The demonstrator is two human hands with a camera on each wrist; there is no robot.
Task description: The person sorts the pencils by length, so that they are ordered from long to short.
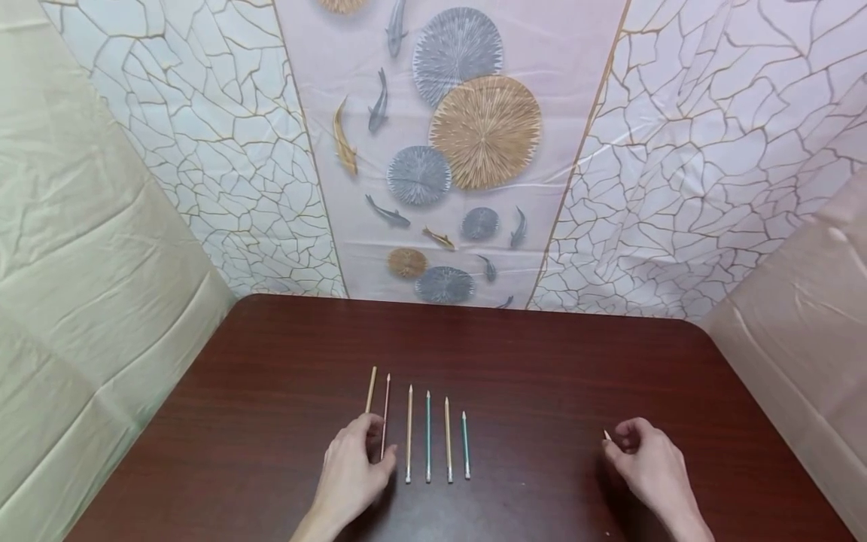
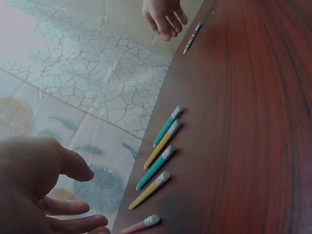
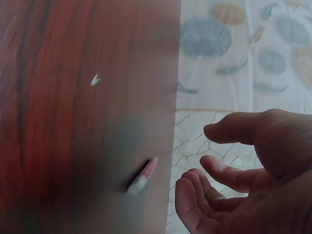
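Observation:
My left hand hovers at the left end of a row of pencils, thumb and fingers parted around nothing. It is nearest the red pencil and a yellow pencil whose lower end it hides. Rightward lie a yellow pencil, a teal pencil, another yellow pencil and a shorter teal pencil, tips pointing away. Far right, my right hand is held over a short red pencil. In the right wrist view, its loosely bent fingers stand apart from that pencil, which rests on the table.
A dark red-brown wooden table carries everything. Patterned cloth hangs behind its far edge, with plain cloth at the sides. A small white scrap lies on the tabletop.

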